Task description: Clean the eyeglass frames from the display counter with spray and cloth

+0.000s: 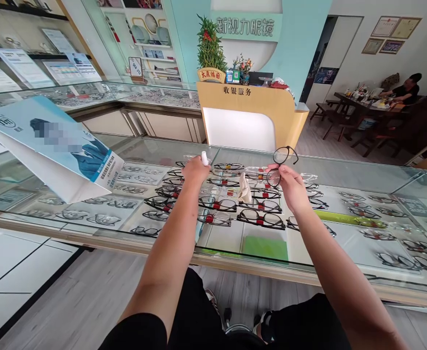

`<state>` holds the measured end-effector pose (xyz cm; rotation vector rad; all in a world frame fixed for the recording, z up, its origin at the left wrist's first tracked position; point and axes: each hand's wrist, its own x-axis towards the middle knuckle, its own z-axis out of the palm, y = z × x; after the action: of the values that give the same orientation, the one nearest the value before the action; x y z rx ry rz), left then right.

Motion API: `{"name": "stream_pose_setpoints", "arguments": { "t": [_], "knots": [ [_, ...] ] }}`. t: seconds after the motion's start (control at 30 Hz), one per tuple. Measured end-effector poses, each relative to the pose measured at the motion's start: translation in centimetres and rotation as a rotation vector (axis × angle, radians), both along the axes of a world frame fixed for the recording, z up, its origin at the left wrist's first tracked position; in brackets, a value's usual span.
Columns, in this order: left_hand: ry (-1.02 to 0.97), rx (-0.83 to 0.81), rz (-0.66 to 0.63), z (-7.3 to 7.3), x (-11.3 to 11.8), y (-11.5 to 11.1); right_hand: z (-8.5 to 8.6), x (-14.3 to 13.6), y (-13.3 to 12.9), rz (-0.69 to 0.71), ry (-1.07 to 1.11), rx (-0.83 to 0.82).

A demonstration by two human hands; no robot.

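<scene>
Above the glass counter [184,250], my left hand [196,170] is closed around a small white bottle [204,157], whose top sticks up past the fingers. My right hand [291,187] pinches a dark round-framed pair of glasses [281,155], raised over the counter and tilted on its side. A crumpled beige cloth [244,188] rests between the two hands. Several pairs of glasses with red tags, such as a black pair [261,219], lie in rows around the cloth. The left forearm hides part of these rows.
A blue and white folded sign [58,141] stands on the counter at left. Beneath the glass are more spectacles [397,261] and a green box [265,248]. Behind is a wooden cashier desk [247,102] with a plant [211,48]. Another person [406,91] sits at a far table [373,104].
</scene>
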<state>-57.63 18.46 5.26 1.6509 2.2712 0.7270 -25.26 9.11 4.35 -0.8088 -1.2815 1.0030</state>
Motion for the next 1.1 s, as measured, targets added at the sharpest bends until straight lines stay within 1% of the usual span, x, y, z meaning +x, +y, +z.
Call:
{"name": "stream_pose_setpoints", "arguments": {
  "t": [0.23, 0.4, 0.47, 0.53, 0.57, 0.6, 0.63, 0.67, 0.73, 0.77, 0.8, 0.87, 0.97, 1.03, 1.1],
  "knots": [
    [0.018, -0.033, 0.028, 0.0, -0.1, 0.2, 0.2, -0.1, 0.0, -0.009, -0.007, -0.013],
    [-0.007, -0.049, 0.043, 0.1, 0.2, 0.1, 0.2, -0.2, 0.0, -0.02, 0.004, -0.015],
    [-0.009, 0.025, 0.102, 0.5, 0.7, -0.4, 0.2, -0.1, 0.1, -0.028, -0.008, -0.017],
    [0.006, 0.189, 0.174, 1.3, 1.5, -1.3, 0.1, -0.1, 0.2, -0.033, -0.027, -0.011],
    [0.014, 0.279, 0.177, 1.7, 2.0, -2.0, 0.0, -0.1, 0.2, -0.035, -0.037, -0.005],
    [0.015, 0.346, 0.135, 2.1, 2.7, -2.7, 0.0, -0.1, 0.3, -0.036, -0.045, 0.0],
    [0.006, 0.377, 0.043, 2.5, 3.4, -3.4, 0.0, -0.1, 0.3, -0.036, -0.051, 0.004],
    [-0.013, 0.359, -0.093, 2.6, 4.1, -4.2, 0.0, -0.2, 0.3, -0.035, -0.055, 0.006],
    [-0.051, 0.227, -0.384, 2.5, 5.5, -5.6, 0.0, -0.2, 0.3, -0.029, -0.057, 0.004],
    [-0.045, 0.162, -0.495, 2.2, 6.2, -6.1, 0.1, -0.2, 0.3, -0.026, -0.057, 0.002],
    [-0.022, 0.122, -0.569, 1.8, 6.8, -6.5, 0.1, -0.2, 0.3, -0.022, -0.057, 0.0],
    [0.057, 0.084, -0.629, 0.9, 7.8, -7.0, 0.2, -0.3, 0.2, -0.023, -0.049, 0.002],
    [0.157, 0.009, -0.611, 0.0, 8.5, -7.0, 0.2, -0.3, 0.2, -0.022, -0.047, 0.008],
    [0.187, -0.047, -0.589, 0.0, 8.5, -6.8, 0.2, -0.4, 0.2, -0.018, -0.047, 0.003],
    [0.174, -0.05, -0.573, 0.2, 8.2, -6.5, 0.1, -0.3, 0.2, -0.016, -0.039, -0.008]
  ]
}}
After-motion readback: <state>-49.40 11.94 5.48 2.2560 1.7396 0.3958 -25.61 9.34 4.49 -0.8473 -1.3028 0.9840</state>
